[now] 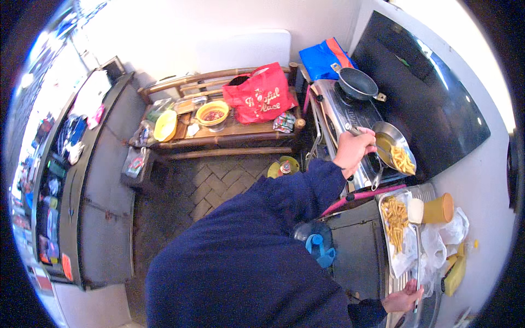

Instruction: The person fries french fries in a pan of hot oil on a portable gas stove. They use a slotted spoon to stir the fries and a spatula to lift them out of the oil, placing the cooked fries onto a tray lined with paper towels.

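My left hand (356,149) is closed around a grey handle (356,130) beside a metal frying pan (383,132) on the stove. I cannot tell if this handle belongs to the pan or to a separate utensil. Oil and pale fries (402,160) lie in the pan, the fries gathered at its lower right side. A second handle (376,179) juts from it toward the counter. Lower right, my right hand (404,297) holds a long metal utensil (418,254) with a pale, rounded head. That head rests by a white tray (389,258) of browner fries (394,223).
A dark two-handled pan (357,83) stands on the far burner of the gas stove (328,92). Plastic bags (434,246) and an orange-brown container (439,208) crowd the counter. A bamboo bench (250,137) bears a red bag (258,94) and yellow bowls (165,125). Below stands a gas cylinder (272,169).
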Tool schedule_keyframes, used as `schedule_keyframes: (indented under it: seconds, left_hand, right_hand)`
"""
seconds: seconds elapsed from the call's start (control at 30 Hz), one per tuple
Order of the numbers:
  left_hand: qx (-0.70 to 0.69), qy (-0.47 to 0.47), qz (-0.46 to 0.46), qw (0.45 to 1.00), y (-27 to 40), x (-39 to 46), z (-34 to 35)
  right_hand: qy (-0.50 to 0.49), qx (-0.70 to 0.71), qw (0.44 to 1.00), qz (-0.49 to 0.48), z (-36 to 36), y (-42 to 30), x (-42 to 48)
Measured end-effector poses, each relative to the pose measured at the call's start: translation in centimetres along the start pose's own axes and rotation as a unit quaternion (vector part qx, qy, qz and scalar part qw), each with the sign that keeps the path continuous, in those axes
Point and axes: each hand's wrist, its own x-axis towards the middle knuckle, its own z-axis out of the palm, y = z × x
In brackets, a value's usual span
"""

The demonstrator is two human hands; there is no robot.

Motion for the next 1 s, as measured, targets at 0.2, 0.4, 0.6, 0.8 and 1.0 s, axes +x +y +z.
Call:
schedule_keyframes:
  seconds: [0.2,0.4,0.6,0.8,1.0]
  left_hand:
    - [-0.011,0.000,0.011,1.000,2.5,-8.7,0.5]
    - [0.026,0.039,0.038,0.998,8.1,-16.2,-3.2]
    - [0.015,0.091,0.123,0.988,13.1,-23.4,-9.0]
    - [0.037,0.159,0.204,0.965,17.7,-30.0,-12.2]
    - [0.061,0.202,0.258,0.943,17.8,-33.0,-12.7]
  right_hand:
    - [-0.095,-0.004,0.995,-0.024,0.9,-1.6,-2.2]
    - [-0.194,-0.046,0.961,-0.190,1.0,0.6,-4.6]
    - [-0.284,0.059,0.952,0.092,3.7,-5.6,-14.4]
    - [-0.379,0.123,0.904,0.153,5.4,-4.9,-19.0]
    - [-0.451,0.172,0.844,0.234,7.2,-5.0,-19.4]
